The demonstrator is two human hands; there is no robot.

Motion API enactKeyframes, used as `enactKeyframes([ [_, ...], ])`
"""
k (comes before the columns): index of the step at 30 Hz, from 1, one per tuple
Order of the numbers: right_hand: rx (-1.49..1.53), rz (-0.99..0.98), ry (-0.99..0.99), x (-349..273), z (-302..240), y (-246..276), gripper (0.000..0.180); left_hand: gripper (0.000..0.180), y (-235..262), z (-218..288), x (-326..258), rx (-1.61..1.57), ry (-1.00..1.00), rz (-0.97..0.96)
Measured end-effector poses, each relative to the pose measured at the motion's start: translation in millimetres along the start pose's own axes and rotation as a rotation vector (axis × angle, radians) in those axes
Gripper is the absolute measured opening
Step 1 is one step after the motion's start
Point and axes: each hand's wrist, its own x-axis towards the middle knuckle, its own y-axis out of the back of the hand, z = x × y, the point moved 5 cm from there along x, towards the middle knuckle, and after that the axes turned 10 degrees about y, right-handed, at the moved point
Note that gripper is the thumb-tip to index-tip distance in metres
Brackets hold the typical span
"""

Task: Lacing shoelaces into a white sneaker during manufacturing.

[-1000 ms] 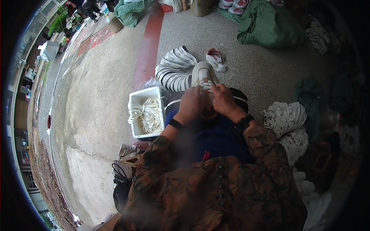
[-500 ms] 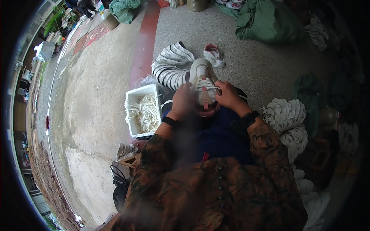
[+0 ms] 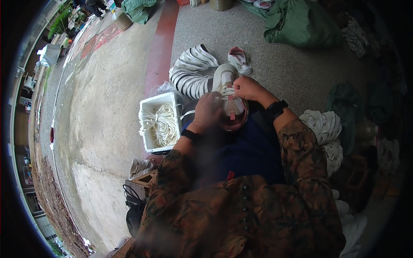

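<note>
A pale sneaker (image 3: 224, 74) with white laces and pink trim rests over my lap, its toe pointing away from me. My left hand (image 3: 208, 111) is closed on the shoe's left side, partly blurred by a smudge in the picture. With finger and thumb, my right hand (image 3: 251, 89) pinches the white shoelace (image 3: 228, 90) over the lacing rows; the fingertips hide part of it. Just beyond stands another white sneaker (image 3: 239, 60) with a pink lining. To its left, a curved row of stacked white shoe parts (image 3: 193, 71) with dark edges lies on the floor.
At my left a white foam box (image 3: 146, 141) holds bundled white laces (image 3: 162, 124). More stacked white shoe parts (image 3: 322, 127) lie to my right. A large green sack (image 3: 301, 26) sits at the far right. Shoes (image 3: 140, 167) and a black bag (image 3: 135, 210) are near my left side.
My right hand has moved up from the shoe's right side to the laces near the toe. The shoe has shifted slightly, and my left hand stays at its left side.
</note>
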Motion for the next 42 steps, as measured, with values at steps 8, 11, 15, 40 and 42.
enactKeyframes([
  [8, -0.514, 0.164, 0.283, -16.5, -20.4, 3.5, 0.010, 0.038, 1.1, 3.9, -1.0, 0.012, -0.037, 0.002],
  [11, -0.491, 0.213, 0.339, -38.8, -18.2, -1.5, 0.012, 0.033, 0.9, 1.6, -2.3, -0.008, -0.010, -0.020],
  [15, -0.299, 0.294, 0.303, -51.0, -15.5, -9.1, 0.016, 0.032, 1.0, -2.7, -1.5, -0.078, 0.031, -0.039],
  [40, -0.494, 0.260, 0.374, -28.0, -21.3, -5.8, 0.010, 0.010, -8.3, -2.7, 39.7, 0.245, -0.128, -0.127],
  [42, -0.535, 0.221, 0.607, -36.4, -29.5, -8.2, 0.014, 0.009, -2.8, 5.0, 36.9, 0.254, -0.184, -0.083],
])
